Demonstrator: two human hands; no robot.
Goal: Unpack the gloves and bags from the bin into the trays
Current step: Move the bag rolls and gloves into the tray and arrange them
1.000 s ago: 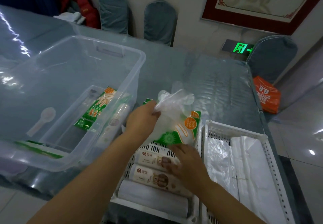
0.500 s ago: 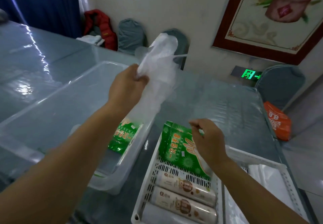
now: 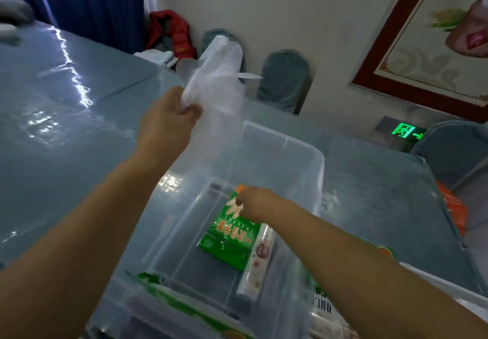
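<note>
My left hand (image 3: 167,123) is raised over the table and is shut on a crumpled clear plastic glove (image 3: 220,74), which hangs above the clear plastic bin (image 3: 303,153). My right hand (image 3: 252,202) reaches down inside the bin and pinches the top corner of a green glove packet (image 3: 228,238) lying on the bin floor. A white roll of bags (image 3: 257,262) with a printed label lies along the packet's right side. Another green packet (image 3: 158,283) shows through the bin's near wall. A corner of a white tray (image 3: 323,307) peeks out at the lower right, under my right forearm.
The bin stands on a shiny blue-grey table (image 3: 66,106). Covered chairs (image 3: 285,79) line the far wall, with a red jacket (image 3: 171,34) on one. An orange bag (image 3: 451,212) sits beyond the table's right edge.
My right hand left the tray and went into the bin, taking hold of the green packet's corner. My left hand stays raised with the clear glove. The view turned left toward the bin.
</note>
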